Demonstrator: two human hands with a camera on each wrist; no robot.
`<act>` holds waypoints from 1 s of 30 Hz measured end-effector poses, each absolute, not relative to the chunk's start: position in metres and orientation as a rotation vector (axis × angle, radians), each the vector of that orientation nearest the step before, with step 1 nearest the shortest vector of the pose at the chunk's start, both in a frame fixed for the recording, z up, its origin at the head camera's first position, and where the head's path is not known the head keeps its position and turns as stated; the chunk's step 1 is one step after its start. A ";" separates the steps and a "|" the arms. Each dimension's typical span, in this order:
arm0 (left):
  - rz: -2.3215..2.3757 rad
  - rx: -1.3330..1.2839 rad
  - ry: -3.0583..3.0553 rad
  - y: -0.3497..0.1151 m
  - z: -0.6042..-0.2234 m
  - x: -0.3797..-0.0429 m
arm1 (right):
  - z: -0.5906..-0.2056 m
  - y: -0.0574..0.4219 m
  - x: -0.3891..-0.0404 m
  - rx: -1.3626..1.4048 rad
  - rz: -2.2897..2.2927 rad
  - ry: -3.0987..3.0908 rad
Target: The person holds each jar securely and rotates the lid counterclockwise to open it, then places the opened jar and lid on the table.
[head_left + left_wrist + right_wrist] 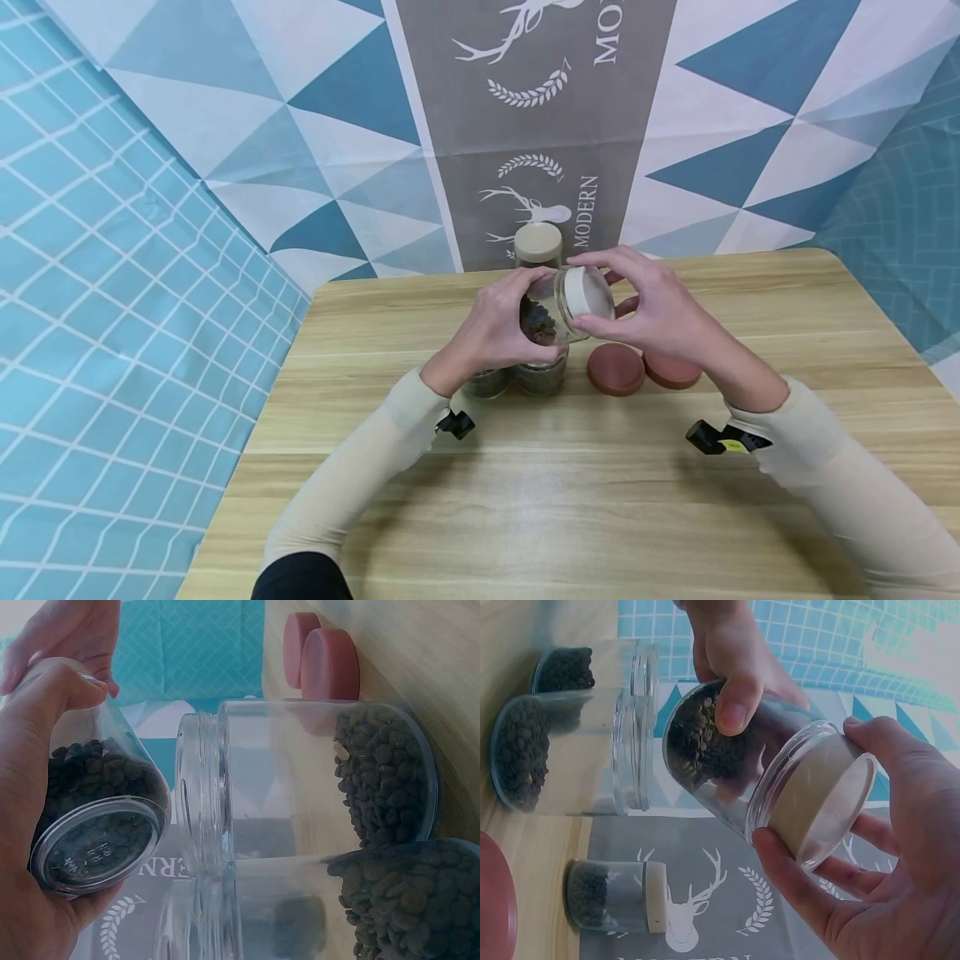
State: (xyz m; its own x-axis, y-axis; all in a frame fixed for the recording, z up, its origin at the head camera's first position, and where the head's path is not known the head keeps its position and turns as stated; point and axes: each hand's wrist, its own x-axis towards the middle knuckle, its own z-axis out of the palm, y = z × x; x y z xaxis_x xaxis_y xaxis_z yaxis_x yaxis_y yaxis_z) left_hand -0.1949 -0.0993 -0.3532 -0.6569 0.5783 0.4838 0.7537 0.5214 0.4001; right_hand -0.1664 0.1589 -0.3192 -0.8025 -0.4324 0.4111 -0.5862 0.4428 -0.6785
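Tilted on its side above the table is a clear glass jar (pixel 551 310) partly filled with dark, pebble-like pieces. My left hand (pixel 495 323) grips the jar's body, its thumb and fingers wrapped round the glass. The cream lid (pixel 817 802) sits on the jar's mouth, and my right hand (pixel 660 304) holds it by the rim between thumb and fingers. Below the hands stand two lidless glass jars (pixel 386 776) side by side, each with similar dark pieces in the bottom. In the head view, my left hand and the held jar partly cover them.
Two red lids (pixel 615 369) lie on the wooden table (pixel 570 500), right of the lidless jars. Behind the hands, near the table's back edge, stands another jar with a cream lid (pixel 537 242). A patterned cloth (pixel 525 125) hangs behind the table.
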 end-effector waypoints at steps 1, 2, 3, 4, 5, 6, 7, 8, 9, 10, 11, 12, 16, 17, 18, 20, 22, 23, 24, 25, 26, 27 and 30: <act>-0.861 -1.114 -2.475 -0.099 -0.353 -0.195 | -0.319 0.159 -0.167 0.906 1.289 -2.508; -0.862 -1.112 -2.475 -0.099 -0.353 -0.195 | -0.319 0.159 -0.167 0.920 1.288 -2.502; -0.865 -1.111 -2.475 -0.099 -0.353 -0.195 | -0.319 0.160 -0.167 0.941 1.285 -2.493; -0.868 -1.109 -2.476 -0.100 -0.353 -0.195 | -0.320 0.160 -0.168 0.965 1.277 -2.482; -0.872 -1.107 -2.476 -0.100 -0.353 -0.195 | -0.320 0.161 -0.169 0.994 1.261 -2.470; -0.874 -1.105 -2.477 -0.100 -0.353 -0.195 | -0.320 0.162 -0.169 1.024 1.239 -2.454; -0.878 -1.102 -2.478 -0.100 -0.353 -0.195 | -0.320 0.163 -0.170 1.057 1.214 -2.438; -0.881 -1.100 -2.479 -0.100 -0.353 -0.195 | -0.320 0.164 -0.171 1.091 1.190 -2.421; -0.883 -1.098 -2.482 -0.100 -0.352 -0.195 | -0.321 0.165 -0.173 1.125 1.168 -2.403; -0.883 -1.097 -2.485 -0.101 -0.352 -0.194 | -0.321 0.165 -0.173 1.156 1.145 -2.386; -0.882 -1.095 -2.489 -0.101 -0.352 -0.194 | -0.321 0.166 -0.174 1.183 1.127 -2.369; -0.881 -1.093 -2.493 -0.101 -0.351 -0.194 | -0.322 0.167 -0.175 1.206 1.115 -2.354; -0.873 -1.088 -2.504 -0.101 -0.350 -0.193 | -0.323 0.168 -0.177 1.271 1.105 -2.305; -0.871 -1.087 -2.504 -0.101 -0.350 -0.193 | -0.324 0.169 -0.178 1.279 1.106 -2.297; -0.870 -1.087 -2.502 -0.101 -0.350 -0.193 | -0.324 0.169 -0.178 1.283 1.107 -2.292; -0.868 -1.091 -2.497 -0.101 -0.350 -0.194 | -0.324 0.169 -0.178 1.294 1.111 -2.284; -0.870 -1.094 -2.493 -0.102 -0.351 -0.194 | -0.324 0.170 -0.178 1.297 1.110 -2.282; -0.873 -1.096 -2.491 -0.102 -0.352 -0.194 | -0.325 0.171 -0.178 1.298 1.110 -2.280; -0.877 -1.096 -2.490 -0.102 -0.352 -0.195 | -0.324 0.172 -0.178 1.298 1.110 -2.276; -0.881 -1.095 -2.489 -0.103 -0.352 -0.195 | -0.324 0.172 -0.178 1.298 1.111 -2.273; -0.883 -1.092 -2.489 -0.103 -0.353 -0.195 | -0.324 0.173 -0.178 1.296 1.111 -2.272; -0.884 -1.089 -2.490 -0.104 -0.353 -0.195 | -0.324 0.174 -0.178 1.291 1.113 -2.272; -0.878 -1.084 -2.490 -0.105 -0.354 -0.196 | -0.323 0.177 -0.177 1.274 1.116 -2.280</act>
